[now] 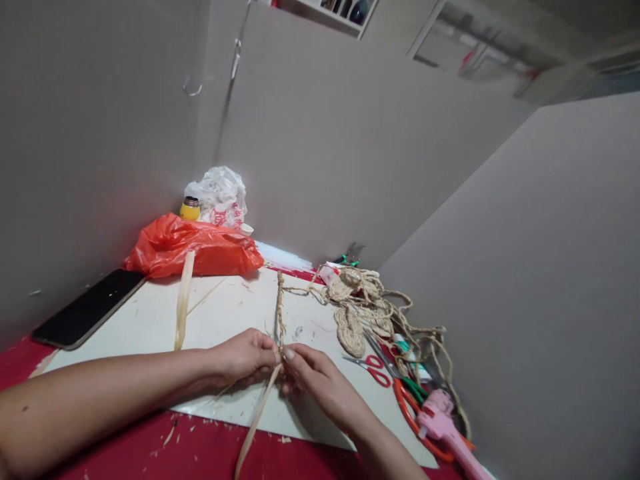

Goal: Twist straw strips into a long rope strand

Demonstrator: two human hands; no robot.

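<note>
My left hand and my right hand meet over a white board, both closed on the lower end of a braided straw cord. The cord runs away from me up the board. Below my fingers a pale flat fibre strip hangs down towards the near edge. The exact grip of the fingertips is partly hidden. A second loose fibre strip lies on the board beyond my left forearm.
An orange plastic bag, a white bag, a yellow jar and a phone lie left. Right are coiled straw pieces, red-handled scissors, larger orange-handled scissors and a pink glue gun. Grey walls enclose the back.
</note>
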